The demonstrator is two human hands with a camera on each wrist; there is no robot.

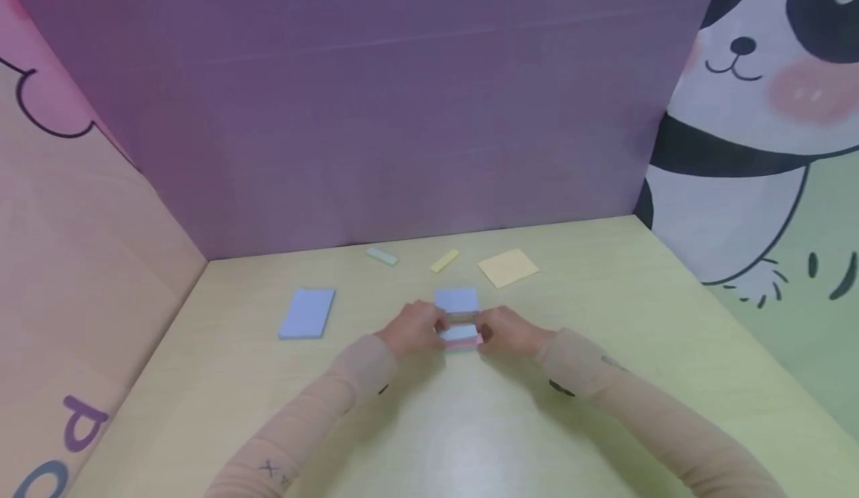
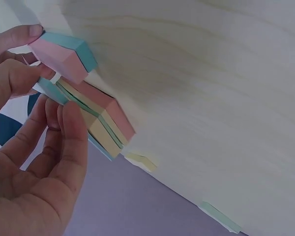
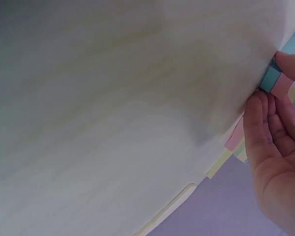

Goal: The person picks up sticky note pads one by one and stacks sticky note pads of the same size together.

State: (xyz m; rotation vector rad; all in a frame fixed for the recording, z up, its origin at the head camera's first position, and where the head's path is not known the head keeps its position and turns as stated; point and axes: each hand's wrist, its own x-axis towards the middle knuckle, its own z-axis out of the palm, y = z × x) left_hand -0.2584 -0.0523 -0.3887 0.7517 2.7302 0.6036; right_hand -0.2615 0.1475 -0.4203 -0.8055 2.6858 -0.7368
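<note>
In the middle of the table, my left hand (image 1: 416, 328) pinches a thin light blue sticky note pad (image 2: 51, 91) between thumb and fingers. Opposite it, my right hand (image 1: 513, 330) grips the end of a low stack of sticky note pads, a pink pad (image 2: 56, 54) and a teal pad (image 3: 271, 76). The light blue pad is close to this stack; whether they touch I cannot tell. Just behind both hands stands a taller stack of sticky note pads (image 1: 456, 300), with a blue top and pink, cream and green layers on its side.
A larger blue pad (image 1: 306, 313) lies at the left. Toward the back are a narrow green strip pad (image 1: 382, 256), a narrow yellow strip pad (image 1: 445, 261) and a square yellow pad (image 1: 508, 268). A purple panel (image 1: 403, 110) rises along the table's rear edge.
</note>
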